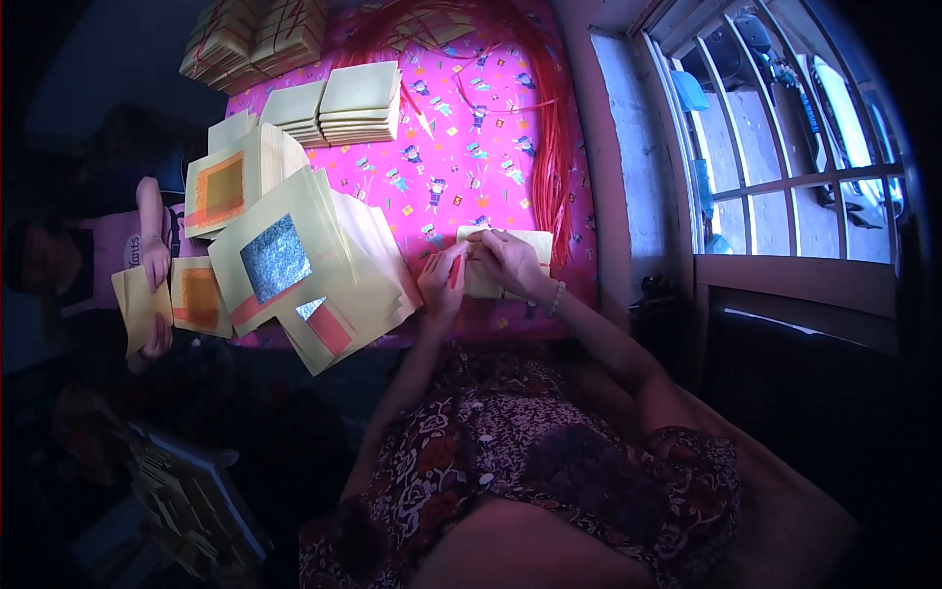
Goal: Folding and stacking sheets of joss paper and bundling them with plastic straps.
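Observation:
A small stack of cream-yellow paper [531,240] lies at the table's near right edge, partly covered by my hands. My left hand [444,282] is closed at the stack's left side, with a red strand [455,269] showing at its fingers. Over the top of the stack, my right hand [510,263] bends inward, its fingers pinched together close to the left fingertips. What lies between the right fingers is too small to make out. A beaded bracelet circles the right wrist.
Large sheets with silver squares [277,259] and orange squares [220,192] pile up to the left. Folded paper stacks [359,103] and tied bundles [218,39] stand farther back. Long red strands [549,147] hang along the pink table's [432,187] right side. Another person's hand [156,263] holds paper.

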The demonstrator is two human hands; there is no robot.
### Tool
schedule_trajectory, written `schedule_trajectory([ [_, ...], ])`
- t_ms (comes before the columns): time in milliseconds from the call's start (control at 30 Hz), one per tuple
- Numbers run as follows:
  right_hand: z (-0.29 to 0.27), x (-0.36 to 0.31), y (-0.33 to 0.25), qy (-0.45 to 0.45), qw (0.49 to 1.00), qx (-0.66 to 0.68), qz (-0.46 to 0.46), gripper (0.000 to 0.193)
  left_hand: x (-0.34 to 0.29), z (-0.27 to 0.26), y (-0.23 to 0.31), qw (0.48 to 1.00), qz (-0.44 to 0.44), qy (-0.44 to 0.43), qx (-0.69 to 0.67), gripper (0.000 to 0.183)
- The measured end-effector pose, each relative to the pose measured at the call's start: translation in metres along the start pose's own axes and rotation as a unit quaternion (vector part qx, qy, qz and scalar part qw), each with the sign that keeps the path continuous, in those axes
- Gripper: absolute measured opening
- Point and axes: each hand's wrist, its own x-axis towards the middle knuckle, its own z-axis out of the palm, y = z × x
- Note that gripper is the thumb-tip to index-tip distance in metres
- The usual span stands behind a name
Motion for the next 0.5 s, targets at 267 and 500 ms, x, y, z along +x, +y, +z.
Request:
schedule_trajectory([
  [267, 0.000, 0.000, 0.006, -0.020, 0.998, -0.050, -0.034, 0.012, 0.001, 0.002, -0.006, 0.995, -0.013, 0.044, -0.083, 0.015],
  [500, 0.001, 0.003, 0.007, -0.029, 0.999, -0.029, -0.021, 0.013, -0.003, 0.002, -0.012, 0.992, -0.001, 0.049, -0.114, 0.017],
])
